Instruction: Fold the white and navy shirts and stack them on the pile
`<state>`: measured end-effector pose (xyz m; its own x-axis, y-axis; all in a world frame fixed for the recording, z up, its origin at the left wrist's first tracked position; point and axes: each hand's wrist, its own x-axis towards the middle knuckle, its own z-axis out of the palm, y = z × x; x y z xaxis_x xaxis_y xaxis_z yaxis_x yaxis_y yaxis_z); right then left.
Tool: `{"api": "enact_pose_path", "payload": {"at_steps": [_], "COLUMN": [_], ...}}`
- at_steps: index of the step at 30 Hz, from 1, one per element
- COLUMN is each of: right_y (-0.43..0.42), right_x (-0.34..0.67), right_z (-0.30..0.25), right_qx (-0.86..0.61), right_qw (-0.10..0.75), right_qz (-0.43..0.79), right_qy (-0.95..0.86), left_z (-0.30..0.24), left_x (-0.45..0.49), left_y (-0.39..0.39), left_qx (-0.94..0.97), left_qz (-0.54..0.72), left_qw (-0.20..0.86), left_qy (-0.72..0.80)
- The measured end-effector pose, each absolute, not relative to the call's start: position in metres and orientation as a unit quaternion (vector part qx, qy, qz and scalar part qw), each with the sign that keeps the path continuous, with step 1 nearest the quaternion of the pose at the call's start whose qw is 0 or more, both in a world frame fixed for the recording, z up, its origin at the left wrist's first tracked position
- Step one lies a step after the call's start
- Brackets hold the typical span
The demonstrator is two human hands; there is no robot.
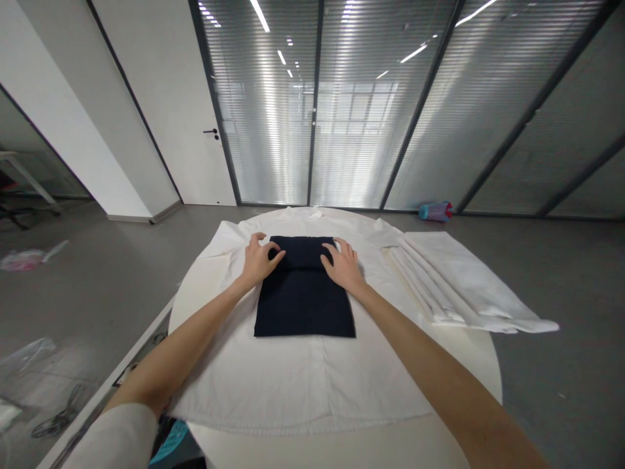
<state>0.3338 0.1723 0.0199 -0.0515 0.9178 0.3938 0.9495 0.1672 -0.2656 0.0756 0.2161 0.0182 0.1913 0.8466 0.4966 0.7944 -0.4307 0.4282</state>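
A navy-blue flat rectangular piece, with a crosswise line dividing its upper part from its lower part, lies on a spread white shirt. Whether the navy piece is cloth or a panel I cannot tell. At its upper left edge is my left hand, thumb and forefinger curved over the dark surface with a gap between them. My right hand rests at the upper right edge, fingers spread and thumb tip on the navy surface. Neither hand visibly grips anything.
The shirt covers much of a round white table. Folded white garments lie at the right, overhanging its edge. On the floor are a blue and pink object by the glass wall, plastic bags and a cable.
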Motion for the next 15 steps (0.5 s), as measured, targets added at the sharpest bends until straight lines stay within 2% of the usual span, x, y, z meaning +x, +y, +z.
{"api": "enact_pose_path", "payload": {"at_steps": [2, 5, 7, 9, 12, 15], "right_y": [0.176, 0.183, 0.185, 0.188, 0.196, 0.214], "right_x": [0.326, 0.32, 0.321, 0.325, 0.336, 0.349], "right_z": [0.014, 0.001, -0.005, -0.008, -0.003, 0.007], "right_qx": [-0.612, -0.61, -0.611, -0.605, -0.624, -0.715], "right_qw": [0.193, 0.106, 0.087, 0.106, 0.179, 0.248], "right_qz": [-0.01, 0.042, 0.059, 0.063, 0.076, 0.122], "right_qy": [-0.767, -0.784, -0.785, -0.786, -0.757, -0.642], "left_z": [0.014, -0.002, -0.012, -0.016, -0.01, -0.001], "left_x": [0.084, 0.09, 0.09, 0.088, 0.08, 0.07], "left_y": [0.213, 0.214, 0.217, 0.224, 0.245, 0.273], "left_qx": [0.805, 0.862, 0.867, 0.846, 0.77, 0.701], "left_qz": [0.32, 0.197, 0.158, 0.198, 0.302, 0.356], "left_qw": [-0.012, 0.026, 0.067, 0.137, 0.237, 0.27], "left_qy": [0.499, 0.467, 0.468, 0.476, 0.509, 0.556]}}
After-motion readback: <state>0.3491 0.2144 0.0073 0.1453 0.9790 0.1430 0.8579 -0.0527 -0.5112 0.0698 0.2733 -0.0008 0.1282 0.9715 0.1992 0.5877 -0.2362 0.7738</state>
